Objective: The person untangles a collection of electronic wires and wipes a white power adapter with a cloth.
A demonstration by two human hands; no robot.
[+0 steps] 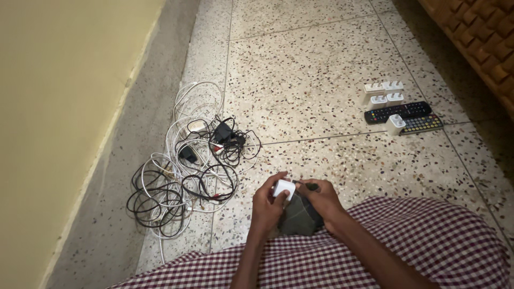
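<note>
A person seated on a speckled terrazzo floor (321,69) holds a small white cube-shaped plastic charger plug (284,188) between both hands, just above the lap. The left hand (267,203) curls around the plug from below and the side, fingers closed on it, forearm rising from the bottom of the frame. The right hand (320,200) meets it from the other side, fingertips pinching at the plug's edge and pressing a dark grey folded cloth (299,217) that hangs beneath both hands; whether it also grips something small and dark cannot be told. Both forearms angle inward over a maroon-and-white checked fabric (417,241) covering the knees.

To the left, near the pale yellow wall (59,107), lies a tangled heap of white and black cables (187,171) with a few black adapters caught in it. Well apart, at upper right, four similar white plugs (384,92) stand in a neat block, a fifth white plug (395,124) just below, beside two black remote controls (407,115) laid side by side. A woven brown wooden panel (482,37) fills the corner.
</note>
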